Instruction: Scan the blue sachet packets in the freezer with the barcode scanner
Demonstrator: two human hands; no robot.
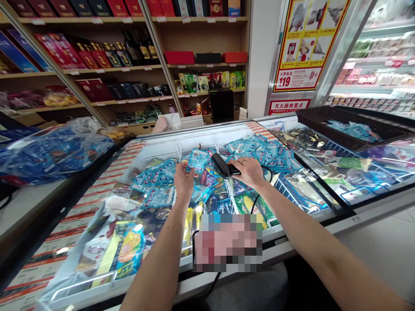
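Observation:
My left hand (184, 182) pinches the edge of a small blue packet (198, 159), which stands raised with a pale label area toward me. My right hand (249, 171) is wrapped round the handle of a black barcode scanner (221, 166), whose head points left at the packet. Many similar packets lie in two loose heaps on the freezer's glass top, a left heap (158, 177) beside my left hand and a right heap (259, 149) beyond my right hand. From the scanner a black cable (256, 203) runs down toward me.
A dark brown tray (385, 123) with more blue packets stands at the right. Clear plastic bags of blue packets (58, 147) lie at the left. A pixelated patch covers something at the front edge. Shelves (207, 65) of boxes and bottles line the back; part of another person's limb (160, 124) shows there.

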